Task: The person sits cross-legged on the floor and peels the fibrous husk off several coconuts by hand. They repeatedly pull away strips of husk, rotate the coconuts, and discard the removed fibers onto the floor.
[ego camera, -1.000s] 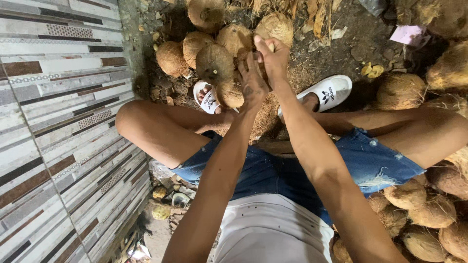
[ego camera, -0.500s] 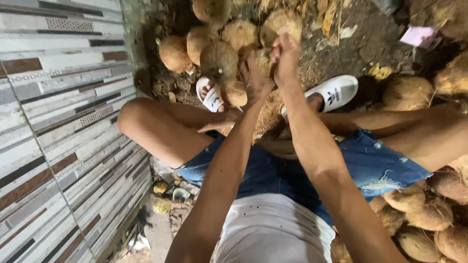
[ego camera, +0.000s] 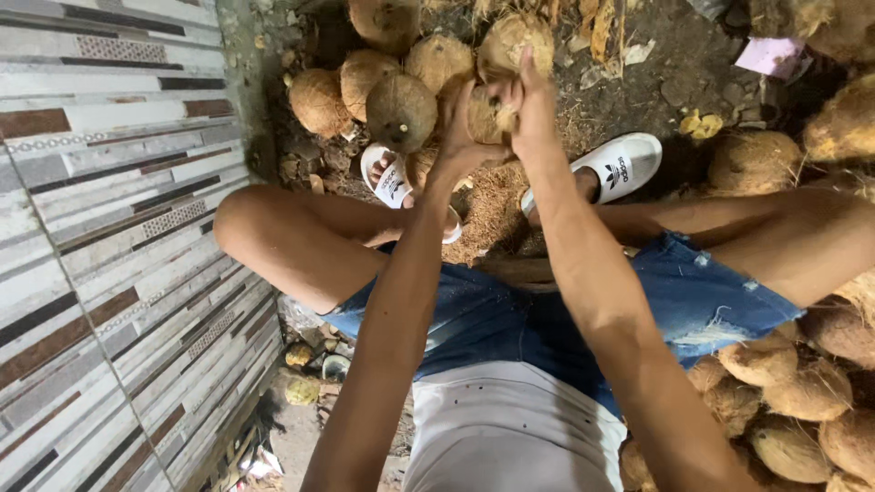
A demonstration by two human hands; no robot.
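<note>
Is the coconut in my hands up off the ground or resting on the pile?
Up off the ground: both the left hand and right hand clasp the coconut above the pile.

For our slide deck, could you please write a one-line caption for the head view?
Seated person's left hand and right hand grip a husked coconut above the coconut pile.

I read the scene as evenly lit by soft daylight, with no glare. The tiled wall (ego camera: 100,228) shows brightest; the ground (ego camera: 656,82) between the coconuts (ego camera: 401,109) falls into deep shadow. Wide-angle distortion bends the edges. Focus holds; the hands (ego camera: 497,114) show slight motion blur.
</note>
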